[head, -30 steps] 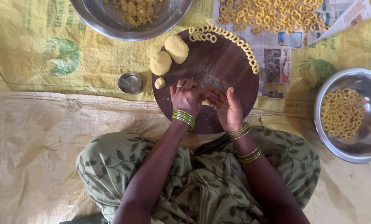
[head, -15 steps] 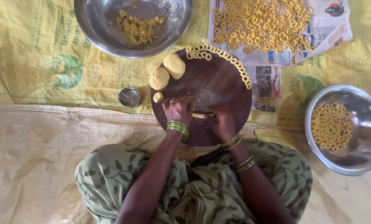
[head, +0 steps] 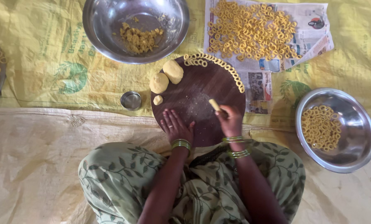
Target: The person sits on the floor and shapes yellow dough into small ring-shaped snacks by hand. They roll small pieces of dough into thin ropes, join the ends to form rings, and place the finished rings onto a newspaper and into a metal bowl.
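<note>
Left hand (head: 177, 126) flat, fingers spread, on round wooden board (head: 193, 93); right hand (head: 230, 120) pinching a short dough roll (head: 214, 104), dough balls (head: 165, 77) beyond the left hand.

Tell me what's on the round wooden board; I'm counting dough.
Three dough lumps, a rim arc of dough rings, both hands. Anything under the flat left hand is hidden.

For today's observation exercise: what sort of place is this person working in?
Probably a home floor workspace for making snacks by hand: yellow sacking spread as a mat, a round wooden board with dough balls, and dough rings drying on newspaper.
</note>
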